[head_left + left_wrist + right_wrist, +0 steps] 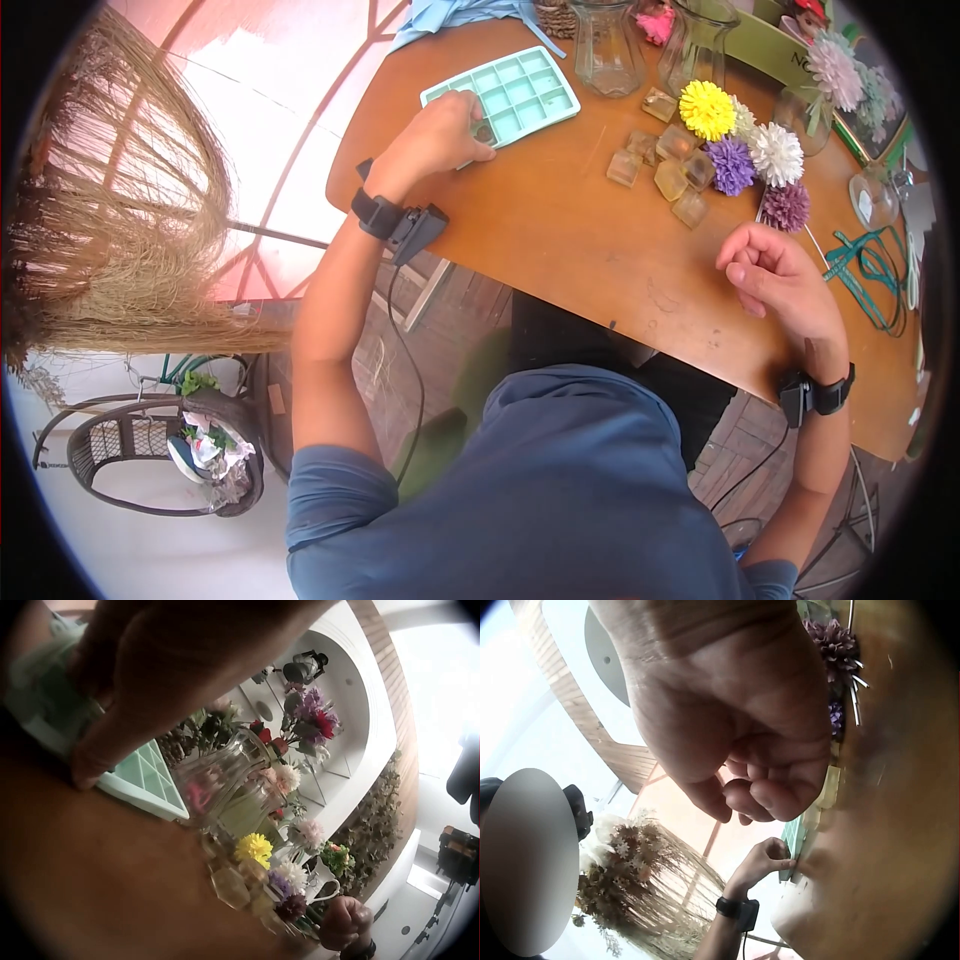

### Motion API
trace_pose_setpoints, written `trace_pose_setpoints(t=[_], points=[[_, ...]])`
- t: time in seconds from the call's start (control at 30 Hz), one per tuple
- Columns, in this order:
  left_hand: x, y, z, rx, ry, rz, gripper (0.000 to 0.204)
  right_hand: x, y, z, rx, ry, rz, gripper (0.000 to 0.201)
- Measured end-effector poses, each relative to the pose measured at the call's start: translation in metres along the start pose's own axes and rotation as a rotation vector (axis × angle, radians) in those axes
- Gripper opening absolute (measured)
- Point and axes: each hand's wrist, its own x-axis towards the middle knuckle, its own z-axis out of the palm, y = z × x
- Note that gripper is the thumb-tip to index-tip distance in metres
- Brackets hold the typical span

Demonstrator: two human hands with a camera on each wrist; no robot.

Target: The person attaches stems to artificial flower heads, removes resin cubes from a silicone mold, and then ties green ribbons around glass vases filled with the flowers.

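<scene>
A mint-green ice cube tray [525, 95] lies on the wooden table at the far left. My left hand [436, 135] grips its left end, thumb along the near rim and fingers curled over the compartments. In the left wrist view the thumb [101, 750] lies against the outer side of the tray [142, 791]. A small dark piece [484, 132] shows in a compartment beside the fingers. My right hand [775, 275] hovers over the table's right part, its fingers loosely curled around nothing. Close to it are artificial flowers, the nearest a mauve one [786, 206].
Several amber translucent cubes [671, 180] lie mid-table beside yellow [707, 110], purple and white flowers. Glass vases [607, 60] stand at the back. A teal cord [868, 275] lies at the right. Blue cloth [470, 18] sits behind the tray.
</scene>
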Motion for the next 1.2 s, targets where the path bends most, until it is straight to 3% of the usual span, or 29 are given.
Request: trace_pose_setpoints(t=[0.27, 0.6, 0.7, 0.77, 0.83, 0.87, 0.97, 1.1, 1.2], points=[[0.001, 0.007, -0.009, -0.044, -0.093, -0.035, 0.048, -0.001, -0.001, 0.002, -0.027, 0.004, 0.000, 0.008], [-0.014, 0.016, -0.026, -0.122, 0.071, 0.088, 0.032, -0.003, -0.006, 0.001, -0.054, 0.035, 0.019, 0.008], [-0.010, 0.035, -0.033, -0.110, 0.074, 0.232, 0.030, -0.012, -0.016, -0.006, -0.081, 0.156, -0.069, 0.009], [-0.001, 0.052, -0.025, -0.128, 0.020, 0.427, 0.028, -0.017, -0.023, -0.023, -0.263, 0.313, -0.153, 0.013], [0.008, 0.072, -0.013, -0.007, -0.109, 0.429, 0.027, -0.025, -0.026, -0.044, -0.457, 0.533, -0.253, 0.016], [0.015, 0.086, -0.003, 0.048, -0.171, 0.448, 0.027, -0.031, -0.028, -0.057, -0.696, 0.633, -0.296, 0.019], [0.029, 0.104, 0.009, 0.055, -0.231, 0.431, 0.027, -0.044, -0.027, -0.084, -0.946, 0.749, -0.119, 0.021], [0.031, 0.112, 0.004, 0.022, -0.198, 0.443, 0.036, -0.041, -0.017, -0.085, -1.158, 0.724, 0.169, 0.031], [0.029, 0.126, -0.001, 0.030, -0.017, 0.559, 0.041, -0.027, -0.005, -0.081, -1.278, 0.695, 0.173, 0.025]])
